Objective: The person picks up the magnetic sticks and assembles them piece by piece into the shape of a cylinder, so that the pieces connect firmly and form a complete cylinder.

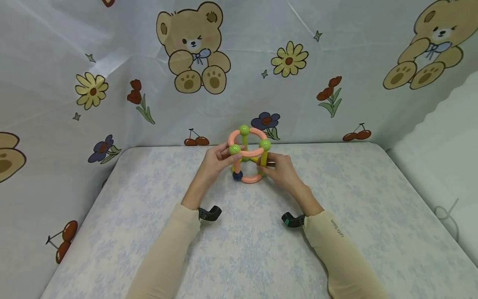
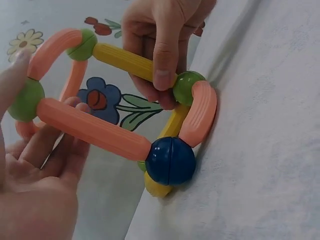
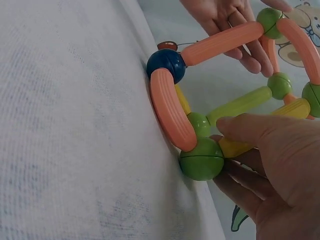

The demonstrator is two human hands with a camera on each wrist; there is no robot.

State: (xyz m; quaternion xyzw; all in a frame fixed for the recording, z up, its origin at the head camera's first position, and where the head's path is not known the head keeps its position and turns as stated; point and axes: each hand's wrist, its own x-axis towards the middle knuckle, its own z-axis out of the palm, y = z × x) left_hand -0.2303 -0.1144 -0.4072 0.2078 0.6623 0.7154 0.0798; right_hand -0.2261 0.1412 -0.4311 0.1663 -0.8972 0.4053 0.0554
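A toy frame (image 1: pixel 252 153) of sticks and balls stands on the table, with a ring of curved pink sticks and green balls on top. Thumb and fingers of my left hand (image 1: pixel 214 162) hold its upper left corner: the thumb lies against a green ball (image 2: pixel 27 99), the fingers behind the upright pink stick (image 2: pixel 95 127). That stick runs down to a dark blue ball (image 2: pixel 171 161) at the base. On the other side my right hand (image 1: pixel 284 168) pinches the upright yellow stick (image 2: pixel 122 60) near its lower green ball (image 3: pixel 201 159). A light green stick (image 3: pixel 240 106) forms a rear upright.
The table (image 1: pixel 254 257) has a pale, blue-patterned cover. Behind it hangs a white cloth (image 1: pixel 246 83) printed with bears and flowers, close to the frame. A thin cable (image 1: pixel 448 214) lies past the right edge. Both wrists wear black bands.
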